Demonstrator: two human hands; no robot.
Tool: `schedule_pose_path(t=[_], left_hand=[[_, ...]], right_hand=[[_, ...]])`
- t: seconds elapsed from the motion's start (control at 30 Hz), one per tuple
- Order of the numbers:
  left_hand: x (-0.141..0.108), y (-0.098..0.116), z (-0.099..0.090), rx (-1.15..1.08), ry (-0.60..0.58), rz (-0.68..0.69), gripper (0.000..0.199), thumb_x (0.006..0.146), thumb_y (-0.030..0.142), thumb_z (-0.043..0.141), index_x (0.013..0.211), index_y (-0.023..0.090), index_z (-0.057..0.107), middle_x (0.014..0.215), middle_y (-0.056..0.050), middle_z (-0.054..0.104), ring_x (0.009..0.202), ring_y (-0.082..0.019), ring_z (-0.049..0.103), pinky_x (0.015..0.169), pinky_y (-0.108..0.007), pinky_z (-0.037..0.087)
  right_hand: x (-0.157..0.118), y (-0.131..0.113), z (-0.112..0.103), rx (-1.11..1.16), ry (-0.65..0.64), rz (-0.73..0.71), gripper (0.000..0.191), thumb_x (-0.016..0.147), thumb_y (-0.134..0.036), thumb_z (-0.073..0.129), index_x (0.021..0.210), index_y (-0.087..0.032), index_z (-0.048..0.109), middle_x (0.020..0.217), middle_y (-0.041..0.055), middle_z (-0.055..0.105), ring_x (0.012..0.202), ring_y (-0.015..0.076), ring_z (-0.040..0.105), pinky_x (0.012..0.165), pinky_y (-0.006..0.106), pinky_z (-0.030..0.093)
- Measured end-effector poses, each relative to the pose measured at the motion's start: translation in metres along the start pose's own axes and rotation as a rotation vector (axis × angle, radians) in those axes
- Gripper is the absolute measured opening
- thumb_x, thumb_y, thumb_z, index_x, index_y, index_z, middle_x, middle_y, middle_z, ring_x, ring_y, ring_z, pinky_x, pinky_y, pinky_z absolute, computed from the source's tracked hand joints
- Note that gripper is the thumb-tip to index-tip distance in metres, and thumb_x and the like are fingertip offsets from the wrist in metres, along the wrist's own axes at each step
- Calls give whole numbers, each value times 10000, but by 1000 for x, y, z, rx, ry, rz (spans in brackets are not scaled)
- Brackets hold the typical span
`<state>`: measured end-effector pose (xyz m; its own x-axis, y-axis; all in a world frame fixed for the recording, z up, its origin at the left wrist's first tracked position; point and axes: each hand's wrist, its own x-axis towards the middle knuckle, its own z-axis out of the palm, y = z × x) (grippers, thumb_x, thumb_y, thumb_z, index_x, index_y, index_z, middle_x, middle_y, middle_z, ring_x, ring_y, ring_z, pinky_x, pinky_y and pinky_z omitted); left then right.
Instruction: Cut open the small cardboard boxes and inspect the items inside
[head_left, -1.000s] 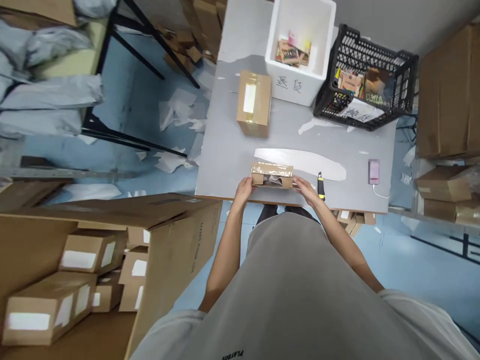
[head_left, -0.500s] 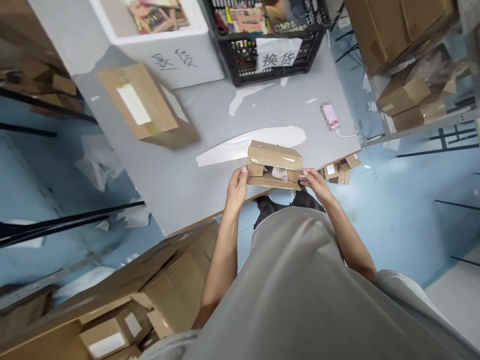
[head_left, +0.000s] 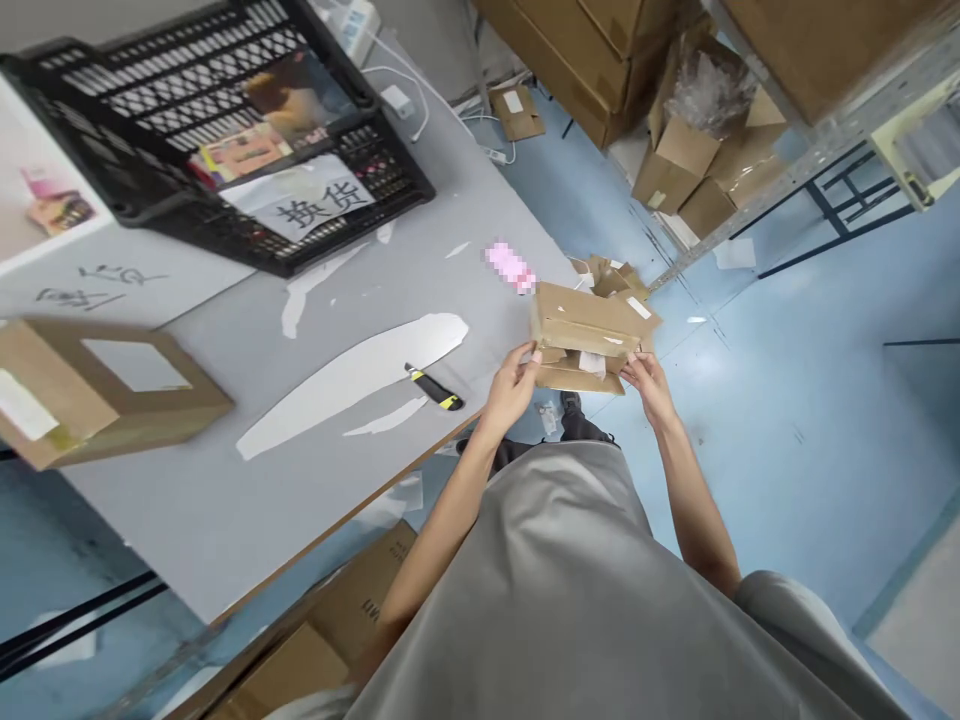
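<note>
Between my two hands is a small brown cardboard box [head_left: 589,318], its near side open, with a piece of white paper [head_left: 592,364] showing inside. My left hand [head_left: 513,388] grips the box's left edge, thumb on top. At the opposite edge my right hand [head_left: 648,384] pinches the cardboard. The box hangs at the table's right end, partly over the floor. Left of my left hand, a black and yellow utility knife [head_left: 435,387] lies on the grey table [head_left: 360,450].
A black plastic crate [head_left: 300,190] with a paper label stands at the back beside a white foam box [head_left: 142,285]. A sealed carton [head_left: 127,385] sits at the table's left. Opened cartons [head_left: 690,165] fill a shelf at right, and more cardboard [head_left: 611,275] lies on the floor beyond the table.
My view has turned and shifted to the right. The box, still between both hands, has moved from over the table's front edge towards its right end. The utility knife now shows on the table.
</note>
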<state>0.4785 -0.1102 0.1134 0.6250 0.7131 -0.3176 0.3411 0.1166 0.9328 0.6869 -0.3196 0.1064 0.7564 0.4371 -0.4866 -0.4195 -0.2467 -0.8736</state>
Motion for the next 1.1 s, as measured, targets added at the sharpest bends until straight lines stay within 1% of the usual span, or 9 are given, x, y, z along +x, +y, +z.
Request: schedule_pose_path(t=[0.1, 0.2, 0.33, 0.47, 0.57, 0.73, 0.9, 1.0, 1.1], left_hand=[[23, 11, 60, 85, -148, 3, 536, 1103, 610, 651, 1467, 233, 760, 1519, -154, 773, 1281, -310, 791, 1154, -450, 622], [57, 21, 108, 204, -204, 86, 455, 1107, 575, 645, 1354, 230, 809, 1429, -147, 796, 1324, -311, 756, 1217, -459, 578], [121, 43, 157, 323, -200, 213, 379, 1125, 501, 615, 1205, 212, 847, 1280, -153, 790, 1253, -313, 753, 1220, -456, 562], [162, 60, 176, 384, -147, 242, 333, 1132, 351, 565, 1193, 183, 846, 1314, -160, 799, 1331, -324, 723, 1249, -461, 530], [149, 53, 163, 324, -85, 229, 326, 1091, 276, 566, 1233, 182, 845, 1378, -142, 804, 1318, -304, 735, 1223, -440, 548], [63, 0, 102, 150, 28, -2, 308, 1043, 264, 548, 1102, 202, 844, 1189, -103, 863, 1128, -266, 794, 1110, -409, 606], [-36, -64, 24, -42, 324, -295, 205, 963, 310, 612, 948, 200, 785, 1032, -98, 853, 978, -245, 789, 1030, -395, 625], [-90, -93, -13, -136, 512, -344, 195, 933, 366, 670, 914, 208, 783, 969, -85, 847, 951, -242, 785, 962, -371, 635], [-138, -114, -35, -241, 628, -338, 197, 915, 388, 718, 915, 209, 799, 977, -87, 851, 953, -239, 793, 907, -348, 635]], right_hand=[[15, 5, -59, 63, 112, 38, 547, 775, -704, 955, 982, -280, 678, 1132, 13, 747, 1063, 199, 729, 1038, 398, 661], [33, 11, -96, 140, 199, 67, 579, 728, -695, 978, 961, -283, 644, 1058, -12, 735, 990, 180, 735, 1034, 397, 669], [77, 2, -118, 195, 257, 3, 530, 774, -664, 934, 931, -293, 589, 1001, -17, 737, 1009, 182, 753, 1063, 390, 657], [122, -15, -125, 174, 345, 49, 350, 848, -535, 854, 960, -278, 646, 1128, 32, 798, 1206, 200, 772, 1118, 372, 628], [135, -13, -127, 111, 321, 115, 263, 871, -463, 811, 1007, -260, 713, 1198, 57, 830, 1254, 202, 780, 1136, 368, 617], [119, 19, -113, -12, 99, 215, 264, 868, -462, 828, 1006, -252, 749, 1150, 78, 874, 1149, 218, 822, 1106, 396, 628], [92, 50, -72, -129, -76, 317, 327, 827, -501, 892, 998, -254, 765, 1084, 65, 891, 1062, 221, 841, 1086, 401, 634], [74, 61, -40, -213, -202, 321, 362, 811, -537, 932, 991, -267, 772, 1102, 65, 902, 1093, 237, 846, 1102, 406, 633], [47, 68, -7, -275, -312, 293, 364, 832, -562, 927, 1001, -276, 778, 1142, 62, 908, 1121, 234, 848, 1120, 400, 624]])
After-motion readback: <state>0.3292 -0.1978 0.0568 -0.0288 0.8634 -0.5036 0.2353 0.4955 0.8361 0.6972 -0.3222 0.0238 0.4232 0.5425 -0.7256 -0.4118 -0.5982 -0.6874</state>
